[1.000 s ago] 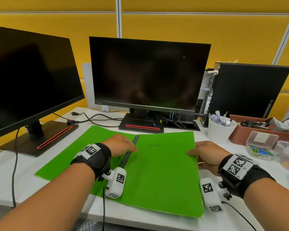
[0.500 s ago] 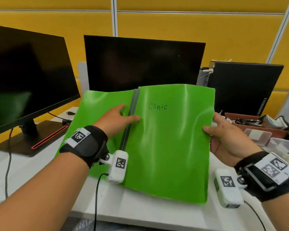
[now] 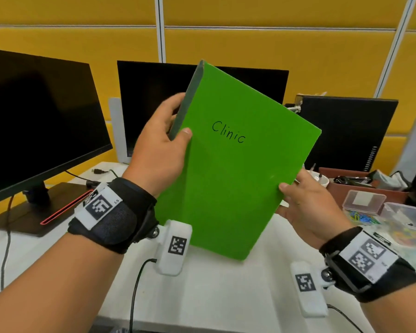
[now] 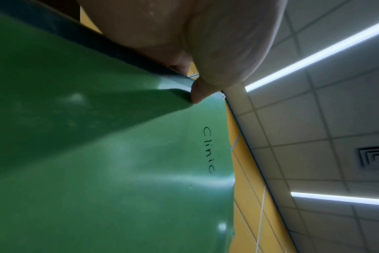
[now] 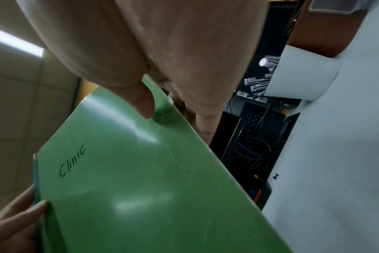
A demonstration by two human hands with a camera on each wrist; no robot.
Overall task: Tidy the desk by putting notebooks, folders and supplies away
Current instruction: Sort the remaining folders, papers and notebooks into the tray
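Note:
A green folder [image 3: 228, 169] marked "Clinic" is closed and held upright, tilted, above the white desk [image 3: 214, 292]. My left hand [image 3: 161, 145] grips its dark spine edge, thumb on the front cover and fingers behind. My right hand [image 3: 305, 207] pinches the folder's right edge lower down, thumb on the front. The left wrist view shows the thumb tip pressing the folder [image 4: 102, 154] near the spine. In the right wrist view the thumb [image 5: 141, 102] lies on the cover of the folder [image 5: 141, 188], with the other fingers behind it.
Two dark monitors [image 3: 39, 121] [image 3: 154, 97] stand at the back, and a black computer case [image 3: 346, 131] at the right. A white cup [image 3: 321, 180], a brown tray [image 3: 360, 188] and clear boxes [image 3: 363, 203] of clips sit at the right. Cables run over the desk's left part.
The folder lay open flat on the desk, then was lifted. Now it is folded shut and raised upright, with my left hand round the spine and my right hand on the edge.

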